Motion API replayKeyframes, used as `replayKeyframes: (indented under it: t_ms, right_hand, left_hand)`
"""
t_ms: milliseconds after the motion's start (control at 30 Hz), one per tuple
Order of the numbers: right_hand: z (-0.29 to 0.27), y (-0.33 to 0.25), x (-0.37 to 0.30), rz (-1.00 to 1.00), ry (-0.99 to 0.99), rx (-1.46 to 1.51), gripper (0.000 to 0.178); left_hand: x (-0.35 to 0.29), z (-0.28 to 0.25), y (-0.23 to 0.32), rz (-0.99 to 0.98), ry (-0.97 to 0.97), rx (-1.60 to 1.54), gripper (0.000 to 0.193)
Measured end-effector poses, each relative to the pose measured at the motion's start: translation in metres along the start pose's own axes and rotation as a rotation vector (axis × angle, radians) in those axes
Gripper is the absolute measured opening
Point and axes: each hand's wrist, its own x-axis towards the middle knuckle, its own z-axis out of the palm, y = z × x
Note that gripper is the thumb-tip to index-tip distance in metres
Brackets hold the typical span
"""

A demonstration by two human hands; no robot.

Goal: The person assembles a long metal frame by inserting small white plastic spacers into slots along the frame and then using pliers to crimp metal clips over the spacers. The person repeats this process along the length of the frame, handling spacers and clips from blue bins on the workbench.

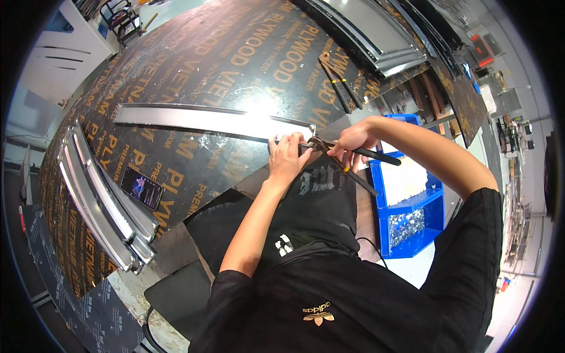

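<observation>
Head view, right grip (354, 140) holding pliers (381, 156)

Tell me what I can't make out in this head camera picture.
Head view:
Anything under the left hand: covered by it.
Pliers: handles partly covered by the right hand.
Pieces in the blue bin: too small to identify.
Phone screen: too small to read.
Grey panel: cut off at top.

Across the dark printed tabletop (235, 76), the person's left hand (286, 155) steadies the end of a long silver metal strip (218, 120), while the right hand (353, 139) grips dark-handled pliers (384, 156) at that same end. A phone (142, 187) lies near more strips (97, 191); blue bins (436, 217) sit off to the right.
</observation>
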Motion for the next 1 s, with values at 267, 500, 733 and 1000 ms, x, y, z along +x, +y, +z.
replayKeyframes:
  t_ms: [267,500,733,1000]
  right_hand:
    - [-0.002,-0.008,0.008,-0.026,-0.051,0.06,0.058]
    - [0.009,-0.009,-0.002,-0.051,0.038,0.046,0.051]
    - [0.015,-0.011,-0.007,-0.098,0.016,0.031,0.049]
    - [0.02,-0.009,-0.008,-0.103,0.035,0.095,0.047]
  left_hand:
    - [0.001,-0.001,0.001,0.018,0.009,0.015,0.042]
    - [0.0,0.0,0.0,0.019,-0.009,0.014,0.039]
    - [-0.001,-0.003,-0.004,0.042,-0.06,0.012,0.042]
    - [-0.002,-0.004,-0.004,0.041,-0.039,-0.02,0.035]
